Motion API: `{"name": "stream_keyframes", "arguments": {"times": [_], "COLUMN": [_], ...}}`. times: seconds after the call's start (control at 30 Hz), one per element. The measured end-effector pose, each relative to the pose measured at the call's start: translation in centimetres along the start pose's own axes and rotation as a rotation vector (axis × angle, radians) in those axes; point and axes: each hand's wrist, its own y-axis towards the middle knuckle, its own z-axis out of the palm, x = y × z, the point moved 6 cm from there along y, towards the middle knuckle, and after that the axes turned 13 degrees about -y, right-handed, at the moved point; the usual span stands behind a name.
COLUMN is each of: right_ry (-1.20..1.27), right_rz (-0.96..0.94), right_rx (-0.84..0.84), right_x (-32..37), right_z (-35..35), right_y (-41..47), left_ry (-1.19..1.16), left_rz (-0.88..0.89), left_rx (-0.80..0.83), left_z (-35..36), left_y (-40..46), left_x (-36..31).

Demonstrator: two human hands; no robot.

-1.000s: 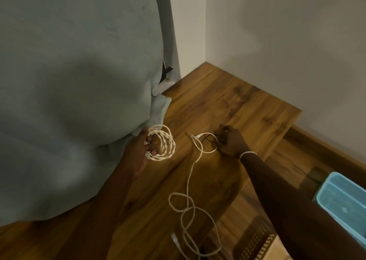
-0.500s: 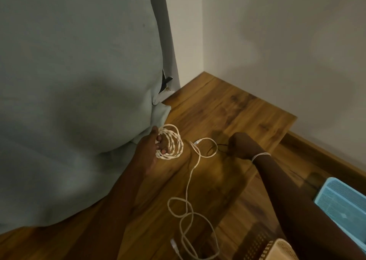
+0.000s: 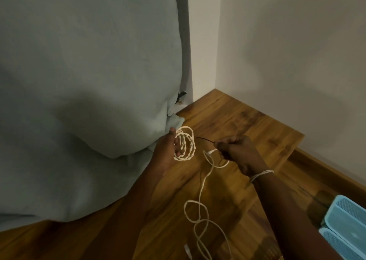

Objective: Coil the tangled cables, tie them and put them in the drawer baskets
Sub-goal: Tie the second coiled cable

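My left hand (image 3: 167, 149) holds a coil of white cable (image 3: 185, 143) wound around its fingers, just above the wooden table (image 3: 247, 125). My right hand (image 3: 236, 150) is closed on a thin dark tie (image 3: 205, 139) that runs toward the coil, and it also pinches the end of a loose white cable (image 3: 204, 212). That loose cable trails down across the table in several untidy loops to the bottom edge of the view. A white connector (image 3: 187, 251) lies near the bottom.
A large pale blue-grey cushion (image 3: 89, 93) fills the left side and rests on the table. White walls meet in the corner behind. Two light blue baskets (image 3: 344, 232) stand at the lower right, below the table's right edge.
My right hand has lifted off the table and come left toward the coil, bringing the dark tie and the cable end with it. The coil hand has stayed put.
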Motion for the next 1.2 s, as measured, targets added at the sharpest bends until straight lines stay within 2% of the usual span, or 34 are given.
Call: {"name": "stream_keyframes", "arguments": {"times": [0.1, 0.17, 0.23, 0.3, 0.4, 0.53, 0.63, 0.87, 1.07, 1.2], "right_ry": [-0.197, -0.318, -0.294, -0.164, 0.118, 0.528, 0.647, 0.729, 0.665, 0.612], "right_rz": [-0.171, -0.261, -0.290, -0.256, -0.142, 0.055, 0.106, 0.101, 0.070, 0.079], "right_rx": [-0.119, -0.233, -0.296, -0.302, -0.239, 0.066, 0.214, 0.198, 0.204, 0.132], "right_x": [3.3, 4.9, 5.3, 5.4, 5.7, 6.0, 5.9, 5.1, 6.0, 5.7], "right_z": [2.5, 4.2, 5.9, 7.8, 10.8, 14.1, 14.9, 15.2, 14.4, 13.6], "right_y": [-2.4, -4.0, -5.0, -6.2, -7.8, -9.0, -10.4, -11.4, -10.5, -9.3], "left_ry": [-0.032, -0.033, -0.024, -0.030, 0.004, 0.157, 0.239, 0.271, 0.207, 0.151], "left_rz": [0.023, 0.098, 0.184, 0.252, 0.354, 0.477, 0.530, 0.511, 0.456, 0.413], "left_rx": [-0.044, -0.045, -0.039, -0.017, 0.069, 0.158, 0.173, 0.153, 0.058, 0.021], "left_z": [-1.2, -2.2, -3.0, -3.7, -4.1, -4.4, -5.0, -4.7, -4.3, -3.3], "left_y": [-0.8, -1.2, -2.0, -3.1, -4.9, -6.9, -8.0, -9.4, -9.1, -8.2], "left_x": [-0.8, -1.3, -1.9, -2.6, -3.3, -3.1, -3.0, -3.4, -3.8, -3.5]}}
